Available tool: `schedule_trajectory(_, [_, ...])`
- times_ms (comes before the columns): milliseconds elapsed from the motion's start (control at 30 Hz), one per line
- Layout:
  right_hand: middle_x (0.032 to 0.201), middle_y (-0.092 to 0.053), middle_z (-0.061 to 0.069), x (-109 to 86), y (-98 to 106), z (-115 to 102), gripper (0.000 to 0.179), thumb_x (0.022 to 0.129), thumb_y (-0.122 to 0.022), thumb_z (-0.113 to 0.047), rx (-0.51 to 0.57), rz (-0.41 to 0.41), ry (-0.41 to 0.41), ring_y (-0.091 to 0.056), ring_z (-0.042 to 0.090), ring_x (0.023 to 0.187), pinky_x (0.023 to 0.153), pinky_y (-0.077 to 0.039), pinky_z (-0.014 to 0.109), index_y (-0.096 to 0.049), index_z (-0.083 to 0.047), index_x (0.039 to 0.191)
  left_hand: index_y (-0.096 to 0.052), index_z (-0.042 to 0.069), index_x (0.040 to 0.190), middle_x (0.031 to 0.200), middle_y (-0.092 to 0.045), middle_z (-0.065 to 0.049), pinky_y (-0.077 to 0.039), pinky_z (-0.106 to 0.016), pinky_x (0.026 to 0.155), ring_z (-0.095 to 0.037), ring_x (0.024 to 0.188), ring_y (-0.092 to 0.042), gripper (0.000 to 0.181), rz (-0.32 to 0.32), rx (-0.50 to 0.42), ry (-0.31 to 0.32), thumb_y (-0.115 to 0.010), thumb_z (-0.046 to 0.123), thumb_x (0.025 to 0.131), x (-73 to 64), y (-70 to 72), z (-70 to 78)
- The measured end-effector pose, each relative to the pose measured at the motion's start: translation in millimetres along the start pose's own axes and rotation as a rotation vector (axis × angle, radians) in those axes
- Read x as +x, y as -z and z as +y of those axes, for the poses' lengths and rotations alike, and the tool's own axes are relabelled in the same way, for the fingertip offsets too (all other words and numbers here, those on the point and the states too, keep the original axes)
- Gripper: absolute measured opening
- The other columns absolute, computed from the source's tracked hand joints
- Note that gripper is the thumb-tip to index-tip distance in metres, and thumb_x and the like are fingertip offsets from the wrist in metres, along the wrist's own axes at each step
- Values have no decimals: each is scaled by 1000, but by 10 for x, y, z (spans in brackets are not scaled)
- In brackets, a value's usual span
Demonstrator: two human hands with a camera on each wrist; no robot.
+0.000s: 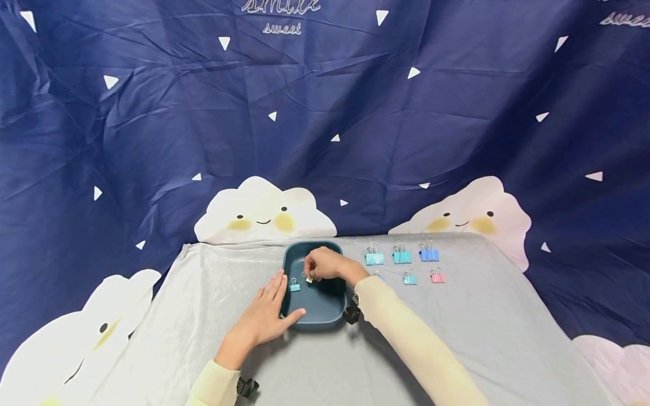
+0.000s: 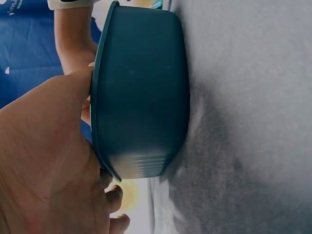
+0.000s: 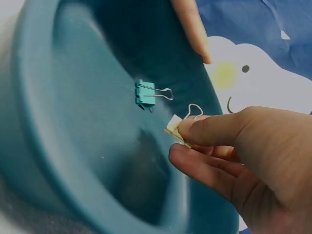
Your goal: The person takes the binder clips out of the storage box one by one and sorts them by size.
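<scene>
A dark teal plastic basin (image 1: 316, 326) stands on the cloth-covered table. Inside it, the thumb and fingers of my right hand (image 1: 326, 264) pinch a small pale yellow binder clip (image 3: 173, 125), its wire handle sticking up beside the thumb. Left of that clip, a small turquoise binder clip (image 1: 295, 287) sits on the basin floor. My left hand (image 1: 264, 313) rests against the basin's left side, fingers extended along the rim and thumb spread over the near corner. In the left wrist view, the basin's outer wall (image 2: 141, 92) appears beside the palm.
Right of the basin, larger binder clips in light turquoise (image 1: 374, 258), teal (image 1: 402, 257) and blue (image 1: 429, 255) form a back row. In front are a small turquoise clip (image 1: 410, 279), a pink clip (image 1: 438, 278) and another partly behind my right wrist. A navy curtain (image 1: 315, 146) hangs behind.
</scene>
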State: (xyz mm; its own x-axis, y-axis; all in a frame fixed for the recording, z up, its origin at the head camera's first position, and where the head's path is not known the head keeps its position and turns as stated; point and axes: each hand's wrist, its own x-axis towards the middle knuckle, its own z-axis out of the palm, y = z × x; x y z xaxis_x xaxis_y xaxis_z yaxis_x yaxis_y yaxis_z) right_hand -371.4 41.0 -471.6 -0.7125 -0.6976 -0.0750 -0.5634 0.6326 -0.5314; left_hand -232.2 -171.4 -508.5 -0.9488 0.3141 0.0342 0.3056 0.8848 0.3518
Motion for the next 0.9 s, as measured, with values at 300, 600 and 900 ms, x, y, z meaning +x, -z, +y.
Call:
schedule_trajectory(300, [81, -78, 0, -88, 75, 70, 14, 96, -73, 1, 9, 49, 19, -70, 8, 65, 62, -60, 21, -78, -9, 87, -16, 0, 170, 181, -9, -13, -20, -58, 135, -33, 167, -15, 105, -3, 1, 7, -51, 72, 101, -6, -3, -9])
schedule_trajectory(600, [92, -78, 1, -264, 196, 128, 17, 97, -68, 4, 42, 109, 8, -71, 6, 71, 66, -59, 21, -79, -9, 94, -16, 0, 170, 181, -9, -14, -20, -59, 134, -33, 167, -15, 106, -4, 2, 7, -51, 73, 101, -1, -11, -5])
schedule_trajectory(900, [87, -77, 0, -442, 287, 229, 13, 95, -72, 3, 97, 149, 33, -69, 5, 70, 64, -60, 22, -77, -9, 90, -16, 0, 170, 180, -10, -14, -20, -59, 134, -34, 167, -15, 105, 0, 0, 5, -52, 72, 101, 7, -4, 10])
